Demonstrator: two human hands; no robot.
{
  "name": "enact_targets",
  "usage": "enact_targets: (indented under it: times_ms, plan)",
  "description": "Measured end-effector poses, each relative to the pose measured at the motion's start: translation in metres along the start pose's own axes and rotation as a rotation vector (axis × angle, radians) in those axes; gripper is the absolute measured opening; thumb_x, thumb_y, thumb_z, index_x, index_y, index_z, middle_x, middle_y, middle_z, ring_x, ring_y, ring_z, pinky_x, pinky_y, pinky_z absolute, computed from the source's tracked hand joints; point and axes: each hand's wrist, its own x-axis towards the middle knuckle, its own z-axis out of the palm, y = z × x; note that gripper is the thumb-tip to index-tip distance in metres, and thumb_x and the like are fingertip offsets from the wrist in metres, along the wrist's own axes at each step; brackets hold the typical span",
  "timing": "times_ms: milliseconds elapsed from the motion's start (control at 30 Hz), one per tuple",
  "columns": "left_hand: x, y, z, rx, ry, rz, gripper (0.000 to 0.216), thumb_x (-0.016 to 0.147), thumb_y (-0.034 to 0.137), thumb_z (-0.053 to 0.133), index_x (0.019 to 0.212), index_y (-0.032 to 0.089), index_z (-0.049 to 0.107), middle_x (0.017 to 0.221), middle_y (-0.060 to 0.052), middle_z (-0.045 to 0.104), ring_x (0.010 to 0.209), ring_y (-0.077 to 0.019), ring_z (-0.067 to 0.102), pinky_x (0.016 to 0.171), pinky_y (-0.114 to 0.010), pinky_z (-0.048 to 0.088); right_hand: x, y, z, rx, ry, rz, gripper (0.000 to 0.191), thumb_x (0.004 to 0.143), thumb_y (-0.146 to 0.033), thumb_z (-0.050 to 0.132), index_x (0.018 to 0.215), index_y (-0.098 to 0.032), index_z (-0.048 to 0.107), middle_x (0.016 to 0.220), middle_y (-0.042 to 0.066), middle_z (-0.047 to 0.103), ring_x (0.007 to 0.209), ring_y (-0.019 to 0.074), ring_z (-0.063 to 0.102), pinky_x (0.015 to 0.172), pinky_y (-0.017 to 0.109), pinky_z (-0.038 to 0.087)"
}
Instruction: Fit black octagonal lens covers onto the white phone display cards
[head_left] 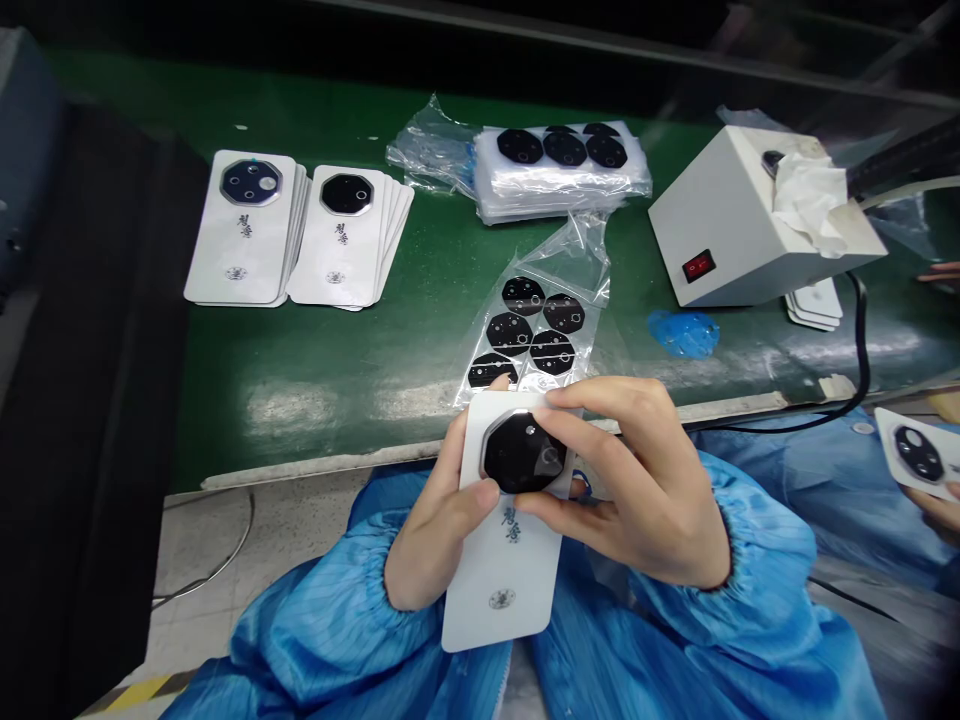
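I hold a white phone back cover (504,560) upright over my lap. My left hand (439,515) grips its left edge, thumb resting beside the camera ring. My right hand (637,480) is closed over the cover's top right, with thumb and fingers pinching a black octagonal lens piece (519,455) that sits in the camera ring. Just beyond the cover, on the green belt (337,370), lies a clear film sheet (532,335) carrying several more black octagonal lens pieces.
Two fanned stacks of white covers (247,235) (349,240) lie at the back left. A bagged pile of lens sheets (559,170) sits at the back. A white box with a red switch (739,220) and a blue scrap (684,332) are on the right. Another person's hand holds a cover (921,455) at far right.
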Motion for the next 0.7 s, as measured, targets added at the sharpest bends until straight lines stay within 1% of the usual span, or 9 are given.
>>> enact_targets:
  times_ms: [100, 167, 233, 300, 367, 433, 500, 600, 700]
  plan:
    - [-0.0005, 0.0001, 0.0006, 0.024, 0.012, 0.008, 0.071, 0.08, 0.029, 0.063, 0.14, 0.041, 0.028, 0.122, 0.002, 0.062, 0.1, -0.0219, 0.064, 0.073, -0.025, 0.051, 0.0002, -0.0003, 0.0, -0.002, -0.008, -0.001, 0.036, 0.085, -0.038, 0.06, 0.107, -0.01, 0.054, 0.106, 0.016, 0.059, 0.099, 0.0263, 0.056, 0.076, 0.042, 0.05]
    - [-0.0009, 0.0002, 0.001, 0.031, 0.023, -0.001, 0.069, 0.081, 0.03, 0.063, 0.14, 0.041, 0.029, 0.121, 0.002, 0.062, 0.101, -0.0221, 0.063, 0.072, -0.025, 0.051, 0.0007, -0.0006, -0.0003, -0.005, -0.013, -0.002, 0.035, 0.086, -0.038, 0.059, 0.107, -0.011, 0.054, 0.105, 0.015, 0.059, 0.098, 0.0261, 0.056, 0.075, 0.042, 0.05]
    - [-0.0014, 0.0004, 0.0018, 0.039, 0.048, -0.005, 0.067, 0.081, 0.031, 0.062, 0.139, 0.041, 0.031, 0.121, 0.003, 0.063, 0.101, -0.0213, 0.063, 0.072, -0.024, 0.05, 0.0011, -0.001, -0.0008, -0.01, -0.014, 0.0, 0.033, 0.086, -0.038, 0.058, 0.108, -0.012, 0.055, 0.105, 0.014, 0.06, 0.097, 0.0258, 0.056, 0.074, 0.041, 0.049]
    - [-0.0016, 0.0007, 0.003, 0.055, 0.071, 0.015, 0.064, 0.082, 0.032, 0.062, 0.138, 0.04, 0.033, 0.122, 0.003, 0.062, 0.104, -0.0211, 0.061, 0.075, -0.024, 0.05, 0.0014, -0.0016, -0.0014, -0.013, -0.015, -0.001, 0.033, 0.087, -0.037, 0.058, 0.108, -0.012, 0.055, 0.104, 0.014, 0.06, 0.097, 0.0257, 0.056, 0.075, 0.041, 0.049]
    - [-0.0018, 0.0009, 0.004, 0.063, 0.076, 0.029, 0.061, 0.083, 0.033, 0.061, 0.138, 0.039, 0.035, 0.121, 0.003, 0.063, 0.106, -0.0204, 0.061, 0.078, -0.024, 0.049, 0.0019, -0.0019, -0.0017, -0.016, -0.02, -0.003, 0.034, 0.086, -0.037, 0.059, 0.107, -0.01, 0.056, 0.104, 0.015, 0.06, 0.097, 0.026, 0.056, 0.075, 0.041, 0.049]
    - [-0.0019, 0.0011, 0.0042, 0.061, 0.073, 0.018, 0.059, 0.083, 0.034, 0.06, 0.137, 0.04, 0.036, 0.118, 0.004, 0.064, 0.104, -0.0189, 0.062, 0.078, -0.023, 0.049, 0.0026, -0.0021, -0.0017, -0.016, -0.025, -0.011, 0.036, 0.086, -0.037, 0.06, 0.107, -0.008, 0.056, 0.104, 0.016, 0.06, 0.097, 0.0263, 0.056, 0.076, 0.041, 0.048]
    - [-0.0024, 0.0013, 0.0032, 0.065, 0.097, 0.01, 0.06, 0.082, 0.035, 0.062, 0.136, 0.041, 0.037, 0.116, 0.005, 0.065, 0.103, -0.0178, 0.062, 0.079, -0.022, 0.049, 0.0035, -0.0021, -0.0016, -0.014, -0.032, -0.018, 0.036, 0.085, -0.036, 0.061, 0.107, -0.007, 0.057, 0.104, 0.017, 0.06, 0.097, 0.0264, 0.056, 0.076, 0.041, 0.047]
    - [-0.0036, 0.002, 0.001, 0.082, 0.162, 0.019, 0.065, 0.079, 0.035, 0.065, 0.137, 0.039, 0.037, 0.117, 0.004, 0.064, 0.104, -0.0188, 0.061, 0.084, -0.024, 0.049, 0.0053, -0.0026, -0.0024, -0.006, -0.036, -0.031, 0.036, 0.085, -0.035, 0.061, 0.106, -0.006, 0.057, 0.103, 0.016, 0.06, 0.097, 0.0257, 0.056, 0.077, 0.04, 0.047]
    - [-0.0053, 0.0036, 0.0004, 0.074, 0.162, 0.0, 0.071, 0.077, 0.036, 0.067, 0.138, 0.041, 0.032, 0.115, 0.005, 0.064, 0.102, -0.0182, 0.062, 0.08, -0.024, 0.05, 0.0076, -0.0038, -0.0043, 0.002, -0.036, -0.037, 0.036, 0.085, -0.035, 0.062, 0.106, -0.006, 0.058, 0.103, 0.014, 0.06, 0.098, 0.0247, 0.055, 0.08, 0.039, 0.047]
